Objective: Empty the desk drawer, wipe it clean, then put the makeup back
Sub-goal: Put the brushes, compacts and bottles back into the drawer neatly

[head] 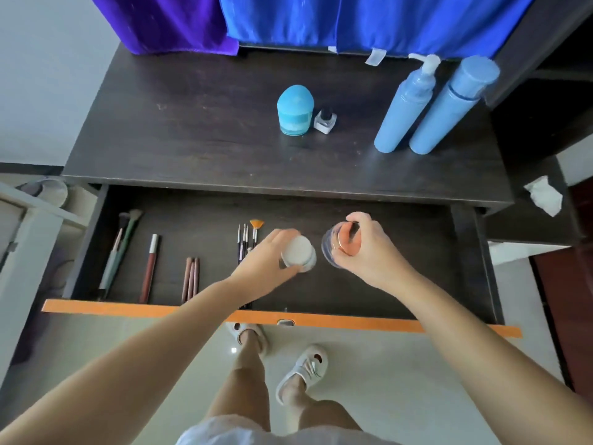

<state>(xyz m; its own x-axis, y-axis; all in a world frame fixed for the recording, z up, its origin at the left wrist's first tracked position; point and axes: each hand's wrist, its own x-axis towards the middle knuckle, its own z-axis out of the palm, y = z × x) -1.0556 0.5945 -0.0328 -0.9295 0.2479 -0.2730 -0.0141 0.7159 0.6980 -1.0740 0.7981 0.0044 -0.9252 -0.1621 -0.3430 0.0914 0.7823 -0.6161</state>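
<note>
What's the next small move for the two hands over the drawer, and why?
Probably lower both jars onto the bare drawer floor and let go. The left hand grips a white-lidded jar and the right hand a clear jar with a pink lid, both inside the open drawer, right of the brushes already lying there. Whether the jars already touch the floor is unclear.

Bare forearms, no sleeves; white shorts (pixel 244 431) and white open-toed slippers (pixel 305 367) are worn.
</note>
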